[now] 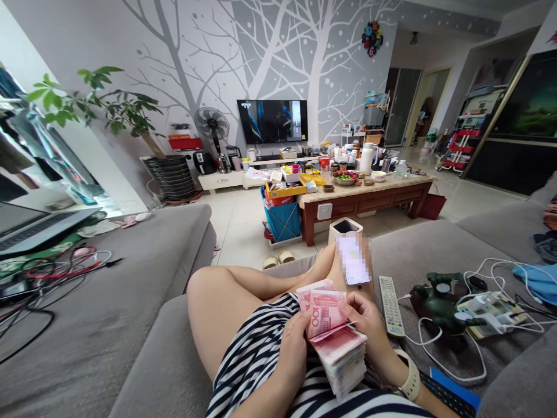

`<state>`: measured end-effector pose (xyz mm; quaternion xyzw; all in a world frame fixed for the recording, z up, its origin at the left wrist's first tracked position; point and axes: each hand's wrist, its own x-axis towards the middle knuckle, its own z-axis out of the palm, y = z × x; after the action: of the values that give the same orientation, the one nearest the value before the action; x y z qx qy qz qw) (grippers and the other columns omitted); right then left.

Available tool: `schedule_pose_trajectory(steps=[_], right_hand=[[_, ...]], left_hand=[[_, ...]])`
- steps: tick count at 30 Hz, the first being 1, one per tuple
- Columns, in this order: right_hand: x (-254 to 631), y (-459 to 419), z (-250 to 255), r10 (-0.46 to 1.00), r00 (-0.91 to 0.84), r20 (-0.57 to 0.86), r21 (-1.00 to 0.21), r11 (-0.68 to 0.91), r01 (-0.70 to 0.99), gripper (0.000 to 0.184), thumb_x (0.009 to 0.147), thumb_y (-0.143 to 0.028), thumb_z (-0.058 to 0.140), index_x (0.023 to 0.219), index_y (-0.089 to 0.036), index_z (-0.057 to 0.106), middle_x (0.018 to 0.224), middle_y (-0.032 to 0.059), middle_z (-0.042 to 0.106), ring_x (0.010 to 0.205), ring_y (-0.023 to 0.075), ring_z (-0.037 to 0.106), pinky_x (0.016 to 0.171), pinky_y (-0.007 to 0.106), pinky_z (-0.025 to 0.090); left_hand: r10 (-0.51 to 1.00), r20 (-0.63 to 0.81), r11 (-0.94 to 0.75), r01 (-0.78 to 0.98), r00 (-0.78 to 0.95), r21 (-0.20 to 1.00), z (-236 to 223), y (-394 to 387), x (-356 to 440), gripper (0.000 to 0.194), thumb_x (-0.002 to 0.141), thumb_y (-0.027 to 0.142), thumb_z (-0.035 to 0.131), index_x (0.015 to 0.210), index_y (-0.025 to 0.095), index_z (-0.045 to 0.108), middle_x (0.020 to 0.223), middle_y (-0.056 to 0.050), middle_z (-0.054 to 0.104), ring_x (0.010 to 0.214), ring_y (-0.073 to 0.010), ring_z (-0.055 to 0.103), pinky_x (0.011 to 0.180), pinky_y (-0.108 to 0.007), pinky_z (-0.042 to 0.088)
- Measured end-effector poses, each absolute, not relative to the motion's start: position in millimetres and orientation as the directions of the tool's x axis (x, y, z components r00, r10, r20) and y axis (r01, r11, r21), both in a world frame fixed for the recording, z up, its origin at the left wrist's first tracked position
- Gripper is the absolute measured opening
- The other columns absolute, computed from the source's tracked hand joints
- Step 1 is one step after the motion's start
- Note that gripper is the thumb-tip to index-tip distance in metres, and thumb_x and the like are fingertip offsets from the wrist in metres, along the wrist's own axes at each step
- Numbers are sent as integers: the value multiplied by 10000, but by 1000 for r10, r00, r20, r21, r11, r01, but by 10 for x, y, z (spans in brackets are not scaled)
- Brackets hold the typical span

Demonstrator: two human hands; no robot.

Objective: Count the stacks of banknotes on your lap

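Note:
A thick stack of red 100 banknotes (343,360) is held over the lap, its upper notes fanned up and bent away from the rest. My left hand (293,342) is closed round the stack's left side, thumb on the notes. With thumb and fingers pinched, my right hand (365,319) grips the right edge of a raised banknote (328,307); a pale watch (409,374) is on that wrist. A lit phone (353,261), partly blurred out, rests on the leg just beyond the notes. The striped cloth (256,348) covers the lap under both hands.
On the grey sofa to the right lie a remote control (391,306), a dark green figure (444,305) and a power strip (494,313) with white cables. Tangled cables (47,273) and a laptop (39,229) are at left. Ahead stands a loaded coffee table (365,200).

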<state>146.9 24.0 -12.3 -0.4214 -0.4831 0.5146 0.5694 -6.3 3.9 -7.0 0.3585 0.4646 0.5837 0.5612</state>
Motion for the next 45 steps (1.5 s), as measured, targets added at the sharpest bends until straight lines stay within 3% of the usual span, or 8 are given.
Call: schedule_pose_trajectory(steps=[4, 12, 20, 25, 32, 38, 45], right_hand=[[1475, 229, -136, 996, -16, 93, -969, 87, -230, 409, 688, -517, 777, 650, -182, 546, 635, -29, 515, 598, 124, 444, 575, 235, 402], [1463, 163, -70, 990, -24, 138, -958, 127, -259, 384, 746, -513, 741, 646, -187, 565, 632, -20, 535, 610, 131, 466, 586, 235, 417], [1468, 157, -76, 990, -48, 135, -953, 117, -278, 338, 764, -506, 739, 753, -182, 645, 711, 8, 606, 685, 160, 539, 652, 254, 460], [1465, 161, -68, 989, -42, 141, -948, 122, -293, 356, 765, -506, 740, 696, -181, 612, 679, -8, 580, 637, 137, 505, 613, 238, 435], [1460, 144, -55, 991, -25, 135, -953, 123, -276, 378, 764, -532, 730, 694, -180, 612, 681, -5, 582, 636, 139, 506, 604, 234, 429], [1461, 138, -67, 991, -41, 127, -948, 109, -300, 390, 775, -546, 715, 698, -183, 598, 666, -12, 564, 620, 135, 485, 591, 233, 415], [1472, 154, -151, 989, -73, 129, -944, 99, -314, 418, 843, -556, 641, 669, -182, 575, 608, -19, 537, 560, 121, 452, 548, 230, 374]], left_hand=[[981, -110, 61, -289, -158, 956, -232, 107, -106, 293, 745, 406, 614, 744, 156, 766, 860, -79, 770, 877, -278, 647, 843, -374, 488], [988, -92, 51, -297, -128, 953, -150, 74, -84, 330, 768, 386, 571, 852, 145, 780, 946, -87, 775, 945, -285, 648, 916, -390, 469], [987, -115, 75, -317, -110, 946, -126, 72, -83, 298, 769, 397, 583, 779, 172, 777, 805, -63, 758, 846, -270, 637, 864, -386, 489], [991, -89, 55, -314, -96, 948, 3, 26, -53, 287, 791, 384, 576, 726, 186, 774, 735, -43, 746, 747, -241, 625, 828, -369, 500], [992, -107, 76, -359, -66, 930, -1, 35, -53, 296, 797, 344, 563, 864, 168, 792, 799, -54, 773, 762, -248, 646, 837, -376, 505], [992, -113, 79, -395, -64, 915, 84, -6, -13, 271, 805, 329, 552, 757, 183, 776, 781, -45, 771, 730, -235, 649, 824, -368, 506], [989, -135, 92, -464, -61, 881, 73, 17, -5, 240, 761, 339, 631, 799, 160, 786, 827, -57, 788, 774, -248, 680, 835, -366, 513]])
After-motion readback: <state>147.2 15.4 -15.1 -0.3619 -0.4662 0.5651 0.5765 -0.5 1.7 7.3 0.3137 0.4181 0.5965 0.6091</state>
